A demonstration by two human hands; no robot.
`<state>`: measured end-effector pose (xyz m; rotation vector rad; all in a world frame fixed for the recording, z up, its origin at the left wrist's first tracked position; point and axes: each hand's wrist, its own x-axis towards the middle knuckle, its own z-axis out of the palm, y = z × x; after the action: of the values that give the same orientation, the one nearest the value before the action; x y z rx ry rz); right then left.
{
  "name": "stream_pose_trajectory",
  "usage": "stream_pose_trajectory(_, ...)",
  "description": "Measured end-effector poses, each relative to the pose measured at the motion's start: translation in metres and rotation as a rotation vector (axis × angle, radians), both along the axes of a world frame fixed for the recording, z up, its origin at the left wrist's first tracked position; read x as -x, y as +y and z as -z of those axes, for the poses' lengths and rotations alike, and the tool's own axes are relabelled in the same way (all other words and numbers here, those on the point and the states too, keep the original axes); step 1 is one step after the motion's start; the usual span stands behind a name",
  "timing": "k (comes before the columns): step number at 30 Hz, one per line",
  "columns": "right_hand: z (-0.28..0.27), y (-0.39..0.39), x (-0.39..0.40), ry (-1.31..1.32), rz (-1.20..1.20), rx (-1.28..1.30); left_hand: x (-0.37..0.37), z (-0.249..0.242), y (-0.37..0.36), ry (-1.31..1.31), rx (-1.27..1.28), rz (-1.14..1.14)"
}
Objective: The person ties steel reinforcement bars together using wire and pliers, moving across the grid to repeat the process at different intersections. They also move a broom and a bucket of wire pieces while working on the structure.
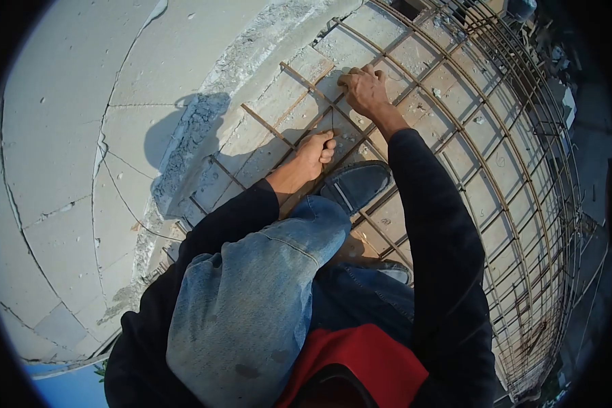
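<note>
My left hand (314,153) is closed in a fist just above the rebar grid. A thin dark wire (332,117) rises from between its thumb and finger toward a crossing of two bars. My right hand (366,90) is bent over a steel rebar (350,121) a little farther out, its fingers curled; whatever is in them is hidden. Beneath both hands lies the rebar mesh (455,126), rusty brown bars crossing in squares over the boards. One dark shoe (357,187) rests on the bars close to my left hand.
To the left runs a rough broken concrete edge (200,126), with a cracked pale slab (54,204) beyond. Cut bar ends (246,107) stick out toward it. My other shoe (394,272) is lower right. Debris (557,58) lies past the mesh at the far right.
</note>
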<state>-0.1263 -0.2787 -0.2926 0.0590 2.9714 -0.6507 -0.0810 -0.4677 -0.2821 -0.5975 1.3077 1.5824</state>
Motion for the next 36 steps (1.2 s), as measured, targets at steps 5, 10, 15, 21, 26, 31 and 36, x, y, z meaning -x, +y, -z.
stream_pose_trajectory(5,-0.009,-0.009,0.012,-0.089,-0.096,-0.088,-0.002,0.016,0.009,-0.061,-0.052,-0.143)
stream_pose_trajectory(10,0.007,-0.016,0.028,-0.086,-0.134,-0.042,0.000,0.017,0.011,-0.036,-0.124,-0.118)
stream_pose_trajectory(15,0.026,-0.018,0.036,0.047,-0.215,-0.043,0.004,0.020,0.010,0.003,-0.109,-0.054)
stream_pose_trajectory(21,0.044,-0.008,0.020,0.395,-0.401,-0.018,0.005,0.023,0.015,0.326,0.223,0.100)
stream_pose_trajectory(26,0.053,-0.018,-0.004,0.636,-0.333,-0.604,0.013,0.026,0.012,0.523,0.458,0.351)
stream_pose_trajectory(31,0.053,-0.008,0.006,0.476,-0.287,-0.045,0.005,0.040,0.014,0.613,0.536,0.334)
stream_pose_trajectory(36,0.043,-0.008,0.008,0.224,-0.283,0.013,0.000,0.079,0.006,0.642,0.522,0.255)
